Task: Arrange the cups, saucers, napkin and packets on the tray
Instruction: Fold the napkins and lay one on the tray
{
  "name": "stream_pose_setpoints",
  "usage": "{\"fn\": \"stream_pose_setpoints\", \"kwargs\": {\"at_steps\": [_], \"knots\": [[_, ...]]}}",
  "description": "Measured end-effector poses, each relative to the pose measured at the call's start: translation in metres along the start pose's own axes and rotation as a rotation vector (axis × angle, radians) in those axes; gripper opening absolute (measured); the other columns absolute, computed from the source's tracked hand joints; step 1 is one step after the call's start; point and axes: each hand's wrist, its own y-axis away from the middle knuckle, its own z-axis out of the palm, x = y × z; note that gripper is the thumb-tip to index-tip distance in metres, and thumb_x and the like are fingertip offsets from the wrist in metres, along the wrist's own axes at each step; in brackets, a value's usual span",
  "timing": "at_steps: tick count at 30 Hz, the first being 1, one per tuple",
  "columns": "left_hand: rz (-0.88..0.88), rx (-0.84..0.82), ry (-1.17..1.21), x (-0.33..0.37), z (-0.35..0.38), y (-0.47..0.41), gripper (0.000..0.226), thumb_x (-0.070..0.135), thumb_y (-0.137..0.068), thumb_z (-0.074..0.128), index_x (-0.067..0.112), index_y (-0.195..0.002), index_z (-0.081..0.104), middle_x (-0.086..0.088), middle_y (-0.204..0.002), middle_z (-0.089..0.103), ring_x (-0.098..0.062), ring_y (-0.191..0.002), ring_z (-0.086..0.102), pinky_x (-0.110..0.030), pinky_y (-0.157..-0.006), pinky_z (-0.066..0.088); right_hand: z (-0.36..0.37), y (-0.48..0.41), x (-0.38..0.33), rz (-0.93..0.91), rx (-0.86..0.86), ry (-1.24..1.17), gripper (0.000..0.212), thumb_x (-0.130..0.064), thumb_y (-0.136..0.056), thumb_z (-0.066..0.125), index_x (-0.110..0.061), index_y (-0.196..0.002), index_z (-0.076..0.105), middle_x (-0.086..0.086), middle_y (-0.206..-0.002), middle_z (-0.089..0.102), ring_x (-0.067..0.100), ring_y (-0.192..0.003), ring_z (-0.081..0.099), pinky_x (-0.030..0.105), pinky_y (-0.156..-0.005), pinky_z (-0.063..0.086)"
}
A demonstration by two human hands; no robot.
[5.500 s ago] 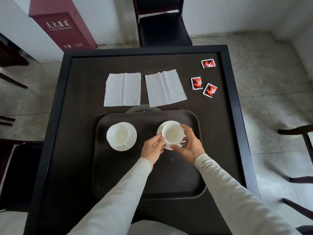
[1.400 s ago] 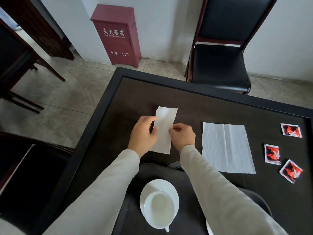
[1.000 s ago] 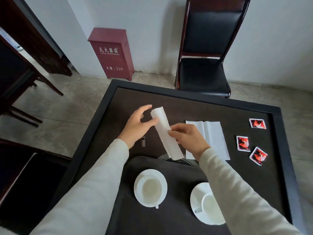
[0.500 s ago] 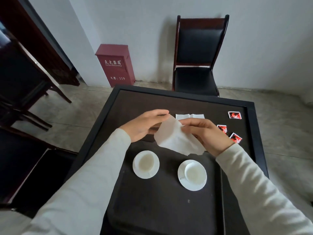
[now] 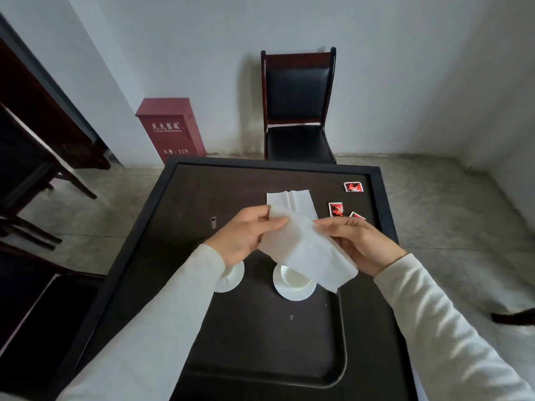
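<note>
Napkin, white paper, folded (image 5: pixel 307 250), now lifted off the dark table (image 5: pixel 188 204) and held above the dark plastic tray (image 5: pixel 343 342), where a second ago it was being creased flat. Left hand (image 5: pixel 246 235) and right hand (image 5: pixel 362 244) each pinch an edge. Both white cups on saucers (image 5: pixel 293 283) sit on the tray; second white napkin (image 5: pixel 289 202) and red packets (image 5: pixel 335 209) remain on the table. Judged: placement next.
</note>
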Motion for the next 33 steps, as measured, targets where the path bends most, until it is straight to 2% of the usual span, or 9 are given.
{"fn": "stream_pose_setpoints", "kwargs": {"at_steps": [5,9,12,16,19,21,24,29,33], "knots": [[0.032,0.114,0.033,-0.014,-0.008,0.031,0.029,0.02,-0.096,0.07,0.003,-0.12,0.07,-0.023,-0.122,0.072,-0.031,-0.111,0.07,-0.042,-0.092,0.055,0.009,0.017,0.048,0.049,0.082,-0.074,0.037,-0.025,-0.088,0.068,-0.003,-0.117,0.074,0.016,-0.112,0.074,0.027,-0.098,0.071,0.033,-0.078,0.058],[-0.014,0.237,0.043,-0.038,-0.029,0.062,0.024,0.021,-0.096,0.07,0.01,-0.117,0.073,-0.012,-0.115,0.077,-0.024,-0.105,0.074,-0.036,-0.085,0.059,0.034,0.012,0.093,0.081,0.194,-0.116,0.039,-0.019,-0.084,0.079,-0.005,-0.12,0.073,0.018,-0.123,0.071,0.033,-0.112,0.069,0.047,-0.098,0.056],[-0.047,0.334,0.018,-0.066,-0.051,0.086,0.022,0.018,-0.096,0.07,0.011,-0.117,0.074,-0.01,-0.113,0.078,-0.025,-0.104,0.075,-0.036,-0.082,0.059,0.056,0.001,0.123,0.086,0.356,-0.133,0.022,-0.014,-0.087,0.077,-0.004,-0.106,0.078,0.023,-0.117,0.073,0.034,-0.104,0.072,0.053,-0.097,0.055],[-0.13,0.455,-0.062,-0.109,-0.079,0.112,0.017,0.023,-0.096,0.071,0.015,-0.11,0.074,-0.01,-0.102,0.078,-0.028,-0.096,0.073,-0.029,-0.058,0.054,0.084,-0.012,0.159,0.075,0.472,-0.034,0.009,-0.012,-0.088,0.078,-0.007,-0.095,0.079,0.019,-0.103,0.076,0.03,-0.092,0.074,0.043,-0.079,0.059],[-0.208,0.485,-0.028,-0.142,-0.098,0.123,0.023,0.023,-0.093,0.074,0.021,-0.116,0.071,-0.005,-0.106,0.079,-0.03,-0.103,0.073,-0.028,-0.061,0.056,0.101,-0.023,0.184,0.078,0.51,0.049,0.012,-0.011,-0.086,0.079,-0.008,-0.098,0.077,0.011,-0.097,0.079,0.025,-0.09,0.076,0.035,-0.073,0.061],[-0.257,0.508,0.065,-0.161,-0.111,0.128,0.04,0.018,-0.089,0.079,0.028,-0.124,0.065,-0.007,-0.111,0.077,-0.028,-0.105,0.073,-0.029,-0.066,0.059,0.11,-0.034,0.202,0.102,0.55,0.102,0.014,-0.009,-0.085,0.079,-0.008,-0.099,0.077,0.008,-0.094,0.079,0.024,-0.089,0.076,0.033,-0.073,0.062],[-0.295,0.544,0.164,-0.187,-0.129,0.133,0.06,0.006,-0.084,0.083,0.037,-0.128,0.058,-0.012,-0.106,0.078,-0.027,-0.097,0.077,-0.033,-0.071,0.062,0.118,-0.048,0.232,0.195,0.602,0.175,0.018,-0.01,-0.086,0.078,-0.011,-0.103,0.076,0.004,-0.097,0.079,0.023,-0.093,0.075,0.04,-0.083,0.062],[-0.326,0.588,-0.003,-0.222,-0.149,0.14,0.026,-0.006,-0.087,0.074,0.016,-0.101,0.073,-0.016,-0.115,0.072,-0.023,-0.09,0.076,-0.026,-0.069,0.061,0.125,-0.065,0.273,0.333,0.622,0.323,0.018,-0.017,-0.084,0.078,-0.026,-0.099,0.075,-0.005,-0.097,0.078,0.018,-0.094,0.073,0.042,-0.09,0.06],[-0.378,0.563,-0.134,-0.24,-0.161,0.143,0.031,-0.005,-0.087,0.072,0.02,-0.105,0.075,-0.009,-0.126,0.068,-0.017,-0.091,0.075,-0.027,-0.073,0.063,0.131,-0.072,0.285,0.394,0.647,0.417,0.019,-0.02,-0.082,0.078,-0.034,-0.094,0.073,-0.012,-0.092,0.076,0.014,-0.093,0.072,0.032,-0.084,0.058]]}}
